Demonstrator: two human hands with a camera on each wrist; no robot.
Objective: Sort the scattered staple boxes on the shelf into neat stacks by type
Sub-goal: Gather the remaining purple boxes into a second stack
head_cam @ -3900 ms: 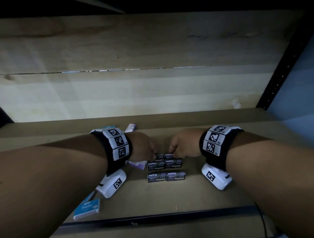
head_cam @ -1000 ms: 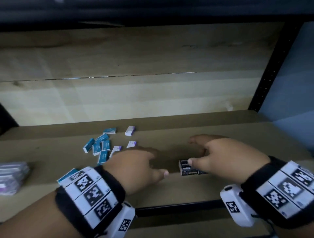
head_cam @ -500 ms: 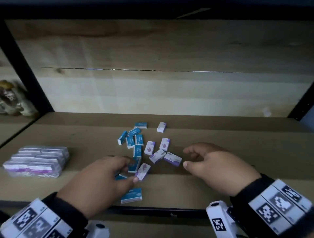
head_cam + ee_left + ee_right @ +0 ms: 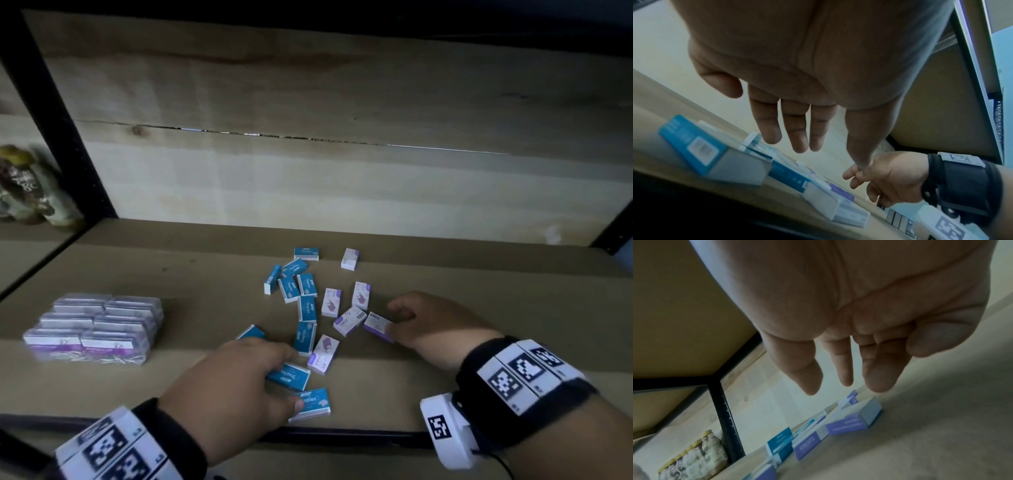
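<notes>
Several blue staple boxes (image 4: 307, 308) and purple-and-white staple boxes (image 4: 331, 302) lie scattered mid-shelf. My left hand (image 4: 274, 375) hovers with straight fingers over the front blue boxes. Its thumb is beside the nearest blue box (image 4: 312, 404), and it holds nothing. In the left wrist view the left hand (image 4: 818, 138) shows straight fingers (image 4: 797, 129) above a blue box (image 4: 694, 142). My right hand (image 4: 394, 320) is spread open, its thumb touching a purple box (image 4: 376, 325). In the right wrist view the right hand (image 4: 828, 386) hangs above that purple box (image 4: 851, 424) with fingers loose.
A shrink-wrapped block of purple staple boxes (image 4: 92, 329) stands at the left. A black upright (image 4: 61, 126) separates this bay from one with wrapped bottles (image 4: 30, 185). A black rail (image 4: 342, 435) runs along the shelf's front edge. A wooden panel (image 4: 308, 102) closes the back.
Both hands let go of the black staple boxes and moved left to the scattered pile. My left hand now covers the front blue boxes; my right thumb reached a purple box.
</notes>
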